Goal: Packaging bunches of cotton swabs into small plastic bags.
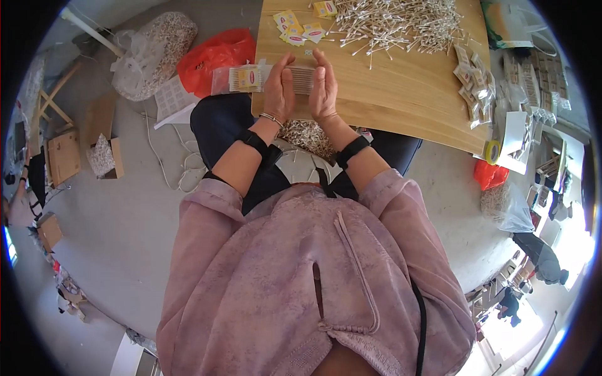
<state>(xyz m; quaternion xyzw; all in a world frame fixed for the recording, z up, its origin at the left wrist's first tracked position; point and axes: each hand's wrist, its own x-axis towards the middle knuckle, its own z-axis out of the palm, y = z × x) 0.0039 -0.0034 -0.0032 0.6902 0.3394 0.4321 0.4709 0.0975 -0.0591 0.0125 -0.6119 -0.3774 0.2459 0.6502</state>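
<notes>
Cotton swabs [303,80] lie in a flat row near the edge of the wooden surface [382,94], between the two hands; the sticks run along the 9-to-3 o'clock line. Clock positions are read from this row, with 12 o'clock pointing away from the person.

The left hand [278,91] stands at 9 o'clock and the right hand [323,94] at 3 o'clock. Both are open, palms facing, fingers extended toward 12 o'clock and thumbs raised. The hands flank the stick ends; whether they press on the row cannot be determined.

Surface layout:
- 9 o'clock, just beside the left hand: a clear packet [244,79] with a yellow label, its outer end past the surface edge.
- 12 o'clock: several yellow-and-white cards [288,26].
- 2 o'clock: a large loose swab pile [395,24].
- 3 o'clock, well apart: a heap of filled packets [475,84].
- 4 o'clock, at the corner: a yellow tape roll [492,152].

Off the surface, a red plastic bag [216,57] sits between 9 and 10 o'clock. More loose swabs [307,136] show at 6 o'clock, between the person's legs.
</notes>
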